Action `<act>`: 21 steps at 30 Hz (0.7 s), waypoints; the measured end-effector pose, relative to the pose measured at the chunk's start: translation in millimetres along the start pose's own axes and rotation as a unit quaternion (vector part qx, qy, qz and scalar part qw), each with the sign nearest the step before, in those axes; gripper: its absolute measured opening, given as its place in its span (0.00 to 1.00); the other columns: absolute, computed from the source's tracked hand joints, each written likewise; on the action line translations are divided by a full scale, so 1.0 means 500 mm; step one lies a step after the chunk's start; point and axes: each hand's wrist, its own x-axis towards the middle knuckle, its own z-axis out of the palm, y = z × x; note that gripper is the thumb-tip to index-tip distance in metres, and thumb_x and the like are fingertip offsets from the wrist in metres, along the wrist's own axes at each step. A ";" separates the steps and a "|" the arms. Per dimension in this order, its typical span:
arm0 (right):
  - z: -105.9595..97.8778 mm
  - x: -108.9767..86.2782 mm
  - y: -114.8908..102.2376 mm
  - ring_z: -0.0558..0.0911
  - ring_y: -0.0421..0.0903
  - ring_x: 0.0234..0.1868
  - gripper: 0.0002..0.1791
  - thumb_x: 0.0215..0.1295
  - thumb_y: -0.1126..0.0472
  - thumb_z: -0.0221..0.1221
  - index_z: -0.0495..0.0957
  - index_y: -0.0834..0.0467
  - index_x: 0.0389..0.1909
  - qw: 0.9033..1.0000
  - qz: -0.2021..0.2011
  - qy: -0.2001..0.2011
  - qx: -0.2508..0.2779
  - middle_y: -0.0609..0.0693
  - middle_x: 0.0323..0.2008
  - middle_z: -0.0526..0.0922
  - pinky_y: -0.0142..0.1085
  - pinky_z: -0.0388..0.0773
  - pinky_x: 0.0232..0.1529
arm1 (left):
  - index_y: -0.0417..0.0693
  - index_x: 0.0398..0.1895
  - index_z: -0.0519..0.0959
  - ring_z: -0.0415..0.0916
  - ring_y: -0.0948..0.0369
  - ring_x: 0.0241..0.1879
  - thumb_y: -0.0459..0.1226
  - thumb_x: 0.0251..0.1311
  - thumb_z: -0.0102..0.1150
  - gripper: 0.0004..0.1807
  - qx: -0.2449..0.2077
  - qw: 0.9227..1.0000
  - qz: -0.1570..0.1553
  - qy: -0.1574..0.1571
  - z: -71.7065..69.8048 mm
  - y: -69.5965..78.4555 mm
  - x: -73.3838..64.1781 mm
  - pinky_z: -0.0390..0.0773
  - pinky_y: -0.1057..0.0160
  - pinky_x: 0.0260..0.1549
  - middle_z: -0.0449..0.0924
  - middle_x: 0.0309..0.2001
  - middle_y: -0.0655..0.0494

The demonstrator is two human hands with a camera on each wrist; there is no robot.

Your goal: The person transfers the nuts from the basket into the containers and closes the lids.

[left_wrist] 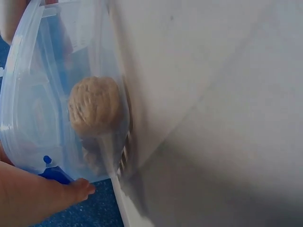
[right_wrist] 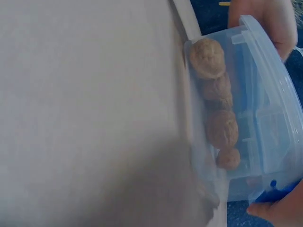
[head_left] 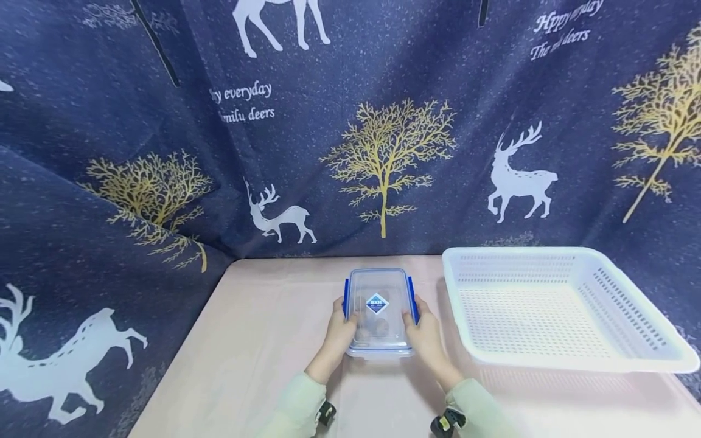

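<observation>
A clear plastic food container (head_left: 383, 328) with blue side clips and a diamond-shaped label on its lid stands on the table between both hands. Walnuts (right_wrist: 221, 128) show through its wall; in the left wrist view one walnut (left_wrist: 94, 106) is plainest. My left hand (head_left: 341, 331) grips the left side, thumb on the lid's edge and fingers along the blue clip (left_wrist: 57, 174). Opposite it, my right hand (head_left: 426, 334) holds the right side in the same way, by the other clip (head_left: 413, 299). The lid lies on the container, and both side clips appear folded down.
A white slotted plastic basket (head_left: 465, 322) stands to the right of the container. The table (head_left: 257, 340) has a pale pink cover. Behind and at the left hangs a dark blue cloth (head_left: 350, 73) printed with deer and trees.
</observation>
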 end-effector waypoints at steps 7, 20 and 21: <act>0.008 0.012 -0.004 0.76 0.71 0.53 0.25 0.64 0.73 0.53 0.63 0.80 0.60 0.999 -0.033 0.014 -0.023 0.79 0.53 0.72 0.56 0.75 0.55 | 0.28 0.70 0.50 0.61 0.35 0.64 0.29 0.67 0.43 0.30 0.025 0.999 0.023 -0.005 0.006 0.006 0.004 0.59 0.38 0.66 0.63 0.63 0.24; -0.009 0.003 -0.015 0.69 0.73 0.59 0.27 0.67 0.71 0.51 0.59 0.82 0.61 0.994 -0.052 -0.050 -0.081 0.81 0.58 0.66 0.59 0.68 0.61 | 0.24 0.69 0.52 0.58 0.33 0.65 0.27 0.64 0.45 0.31 0.054 0.998 0.031 0.007 -0.003 0.009 -0.004 0.57 0.37 0.66 0.59 0.65 0.24; -0.013 0.000 -0.020 0.68 0.73 0.60 0.27 0.67 0.70 0.51 0.59 0.82 0.62 0.993 -0.056 -0.058 -0.087 0.80 0.59 0.64 0.59 0.66 0.63 | 0.24 0.68 0.54 0.58 0.32 0.65 0.27 0.63 0.47 0.31 0.065 0.997 0.037 0.011 -0.007 0.012 -0.008 0.58 0.37 0.65 0.59 0.64 0.24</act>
